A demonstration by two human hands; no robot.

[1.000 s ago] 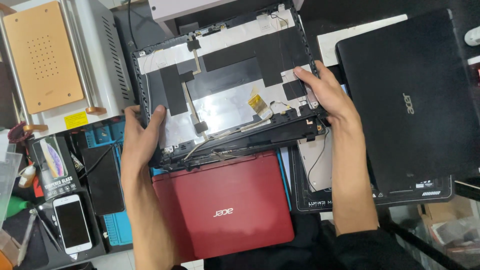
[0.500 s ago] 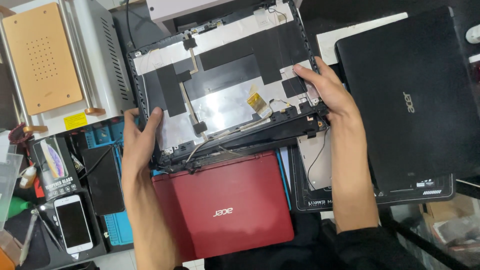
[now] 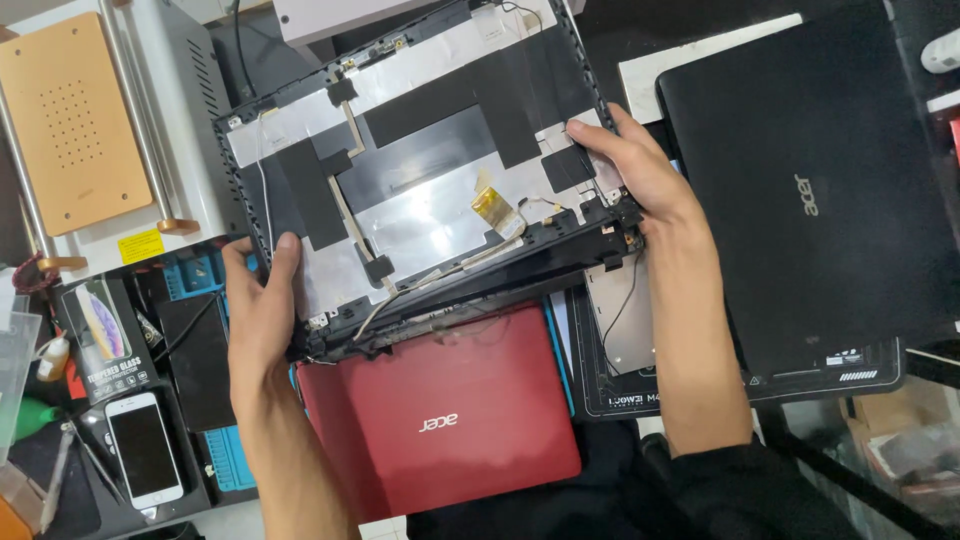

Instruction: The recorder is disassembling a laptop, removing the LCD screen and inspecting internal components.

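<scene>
The person is holding an opened laptop lid [image 3: 420, 190] with both hands. The lid is lying in the middle of the desk, tilted a little, with its inside facing up. Its inside is silvery, with black patches, thin wires and a small gold strip.

The left hand [image 3: 262, 310] is gripping the lid's lower left corner. Its thumb is lying on top of the edge and its fingers are curling around the side. The right hand [image 3: 640, 175] is grasping the lid's right edge, near the black hinge bar [image 3: 520, 270] at the bottom. Its fingers are pressing on the inside of the lid.

So the lid is sitting between the two hands, and both are touching it.

A red laptop [image 3: 450, 410] is lying closed just below the lid, partly under it. A black laptop [image 3: 810, 190] is lying closed to the right, just beside the right wrist. A white phone [image 3: 143, 448] is lying at the lower left, well apart from the hands. A white machine with an orange plate [image 3: 70, 120] is standing at the upper left.
</scene>
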